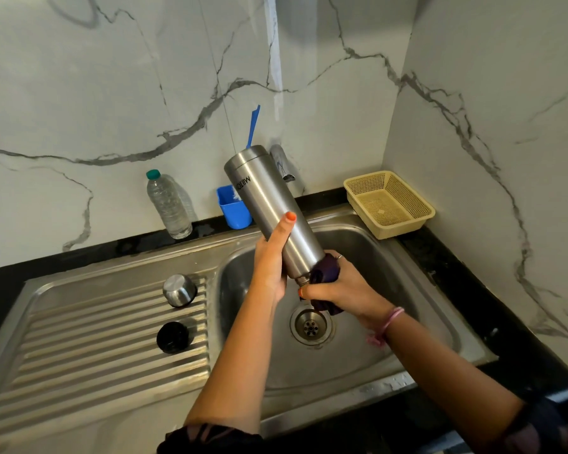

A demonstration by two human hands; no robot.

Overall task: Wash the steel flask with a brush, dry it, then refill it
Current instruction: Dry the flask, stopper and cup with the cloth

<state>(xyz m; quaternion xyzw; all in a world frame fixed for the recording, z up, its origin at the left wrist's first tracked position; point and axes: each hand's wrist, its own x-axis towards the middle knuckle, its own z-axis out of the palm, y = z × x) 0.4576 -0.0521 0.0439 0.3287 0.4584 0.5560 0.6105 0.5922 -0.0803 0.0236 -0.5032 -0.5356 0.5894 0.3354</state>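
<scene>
The steel flask [269,208] is held upside down and tilted over the sink basin [391,322], its mouth pointing down toward me. My left hand [271,260] grips the flask's lower body, thumb up along its side. My right hand [338,290] holds a dark purple cloth [325,276] wrapped around the flask's neck. The flask's steel cap [179,290] and black inner lid [173,337] lie on the ribbed drainboard [79,348]. A blue brush handle [254,126] sticks up from a blue holder [232,208] behind the flask.
A clear plastic water bottle [169,206] with a green cap stands on the black counter at the back left. A yellow plastic basket [389,203] sits at the back right corner. The tap [282,162] is behind the flask. The drain [310,326] lies below my hands.
</scene>
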